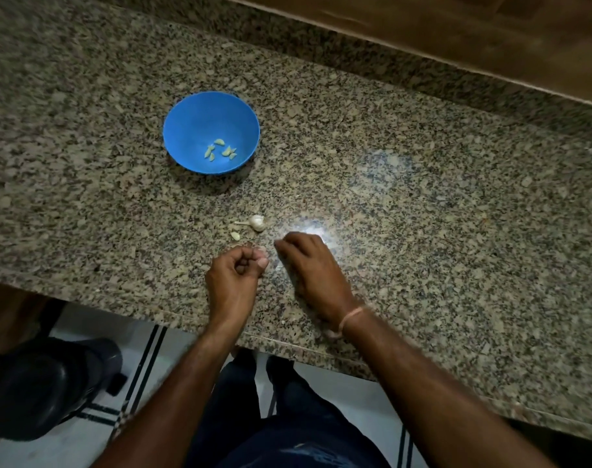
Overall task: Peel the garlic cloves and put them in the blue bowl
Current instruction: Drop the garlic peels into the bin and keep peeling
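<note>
Lying just beyond the hands are a small garlic bulb (257,222) and a loose clove (235,235). The left hand (235,270) has its fingers curled; whether they hold anything, I cannot tell. The right hand (310,265) rests loosely curled on the granite desk (423,197). Farther back, the blue bowl (186,123) holds peeled cloves (220,150).

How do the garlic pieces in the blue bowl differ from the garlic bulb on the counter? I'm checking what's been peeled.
The cloves in the bowl are bare and yellowish-green; the garlic bulb is white with its papery skin on. The cloves are several small separate pieces; the bulb is one larger rounded lump with a stem sticking out. The cloves lie inside the blue bowl; the bulb lies on the granite counter, near the hands. Both are garlic.
</note>
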### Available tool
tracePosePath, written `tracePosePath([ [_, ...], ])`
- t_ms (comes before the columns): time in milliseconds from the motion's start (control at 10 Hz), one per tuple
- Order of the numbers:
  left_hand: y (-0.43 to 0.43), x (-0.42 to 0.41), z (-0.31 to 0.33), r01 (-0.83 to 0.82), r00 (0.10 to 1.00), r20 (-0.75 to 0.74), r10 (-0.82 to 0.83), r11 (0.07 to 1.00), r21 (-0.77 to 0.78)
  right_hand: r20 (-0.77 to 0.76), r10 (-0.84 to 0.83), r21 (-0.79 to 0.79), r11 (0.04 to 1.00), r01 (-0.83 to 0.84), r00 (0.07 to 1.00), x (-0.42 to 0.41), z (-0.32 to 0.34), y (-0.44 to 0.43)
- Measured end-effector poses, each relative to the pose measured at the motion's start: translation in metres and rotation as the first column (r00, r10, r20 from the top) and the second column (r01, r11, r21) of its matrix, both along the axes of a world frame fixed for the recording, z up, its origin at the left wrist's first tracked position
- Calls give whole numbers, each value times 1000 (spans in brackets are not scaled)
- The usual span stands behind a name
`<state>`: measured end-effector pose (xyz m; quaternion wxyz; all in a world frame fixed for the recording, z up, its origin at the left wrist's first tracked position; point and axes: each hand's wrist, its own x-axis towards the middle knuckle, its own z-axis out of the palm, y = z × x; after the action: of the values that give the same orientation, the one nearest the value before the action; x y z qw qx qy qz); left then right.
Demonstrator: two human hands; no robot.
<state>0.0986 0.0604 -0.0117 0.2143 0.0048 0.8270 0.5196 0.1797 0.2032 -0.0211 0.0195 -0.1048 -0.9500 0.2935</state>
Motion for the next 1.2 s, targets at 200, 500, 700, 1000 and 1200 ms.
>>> tracePosePath([
  [200, -7, -1, -5, -41, 999, 32, 41, 999, 4, -27, -420, -102, 904, 415, 907, 23, -13, 16],
  [500, -8, 2, -5, -22, 999, 49, 21, 1000, 8, 33, -241, -192, 951, 242, 970, -3, 7, -30],
  [700, -15, 1, -8, -28, 998, 49, 28, 1000, 11, 7, -265, -70, 962, 265, 964, -1, -3, -30],
  [1000, -18, 2, -5, -41, 997, 61, 39, 999, 22, -92, -283, 15, 958, 285, 955, -18, -13, -34],
  [1200, -16, 3, 0, -11, 998, 61, 9, 1000, 24, -42, -245, 189, 950, 249, 969, -8, -12, -32],
])
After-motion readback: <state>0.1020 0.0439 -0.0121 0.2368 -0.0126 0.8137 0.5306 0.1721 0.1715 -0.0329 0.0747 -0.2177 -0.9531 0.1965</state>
